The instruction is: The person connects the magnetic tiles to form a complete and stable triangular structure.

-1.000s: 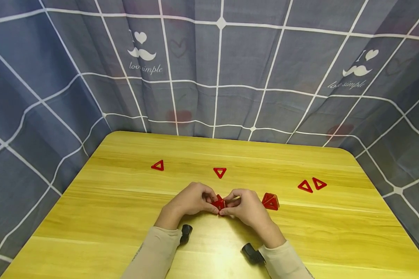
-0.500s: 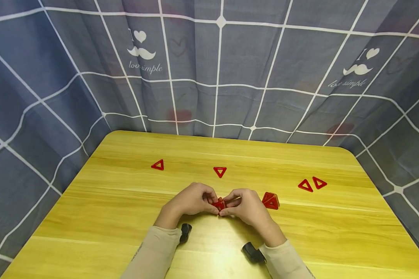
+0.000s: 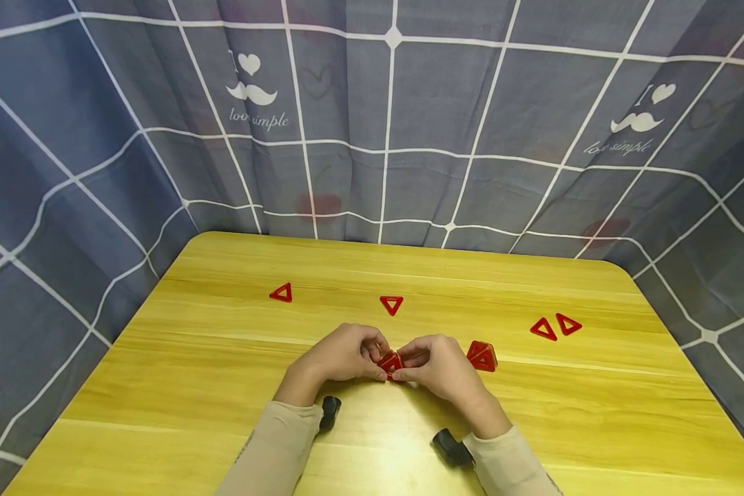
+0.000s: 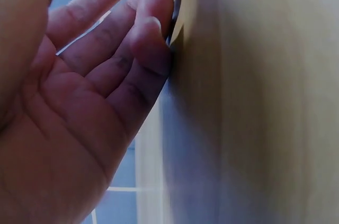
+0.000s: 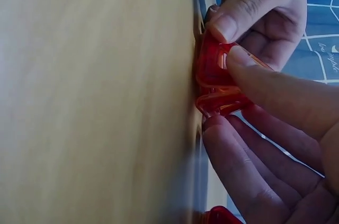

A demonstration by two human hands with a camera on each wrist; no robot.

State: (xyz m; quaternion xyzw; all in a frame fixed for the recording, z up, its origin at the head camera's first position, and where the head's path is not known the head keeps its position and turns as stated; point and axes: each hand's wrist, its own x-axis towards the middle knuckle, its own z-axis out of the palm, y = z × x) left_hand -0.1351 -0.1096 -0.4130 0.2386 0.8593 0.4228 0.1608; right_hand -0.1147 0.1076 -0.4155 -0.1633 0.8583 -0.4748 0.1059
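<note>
Low over the middle of the table, both hands hold a small cluster of translucent red triangular tiles [image 3: 391, 364]. My left hand [image 3: 348, 354] pinches its left side between thumb and fingers. My right hand [image 3: 439, 366] grips the opposite side, thumb in front and fingers behind. In the right wrist view the tiles [image 5: 216, 70] stand tilted against each other, both thumbs pressing the nearer face. The left wrist view has the left hand's palm and curled fingers [image 4: 151, 44] close to the tabletop; the tiles are mostly hidden there.
To the right of the right hand stands a joined red tile shape [image 3: 482, 356]. Loose red triangles lie farther back: one at left [image 3: 282, 293], a middle one [image 3: 391, 304], and a pair at right [image 3: 543, 329]. A grey-blue checked curtain [image 3: 359, 124] surrounds the yellow wooden table [image 3: 192, 372].
Between the hands, the tile tip that stuck up has dropped, and the tiles now lean together with a triangular face to the front. Both hands stay in nearly the same place.
</note>
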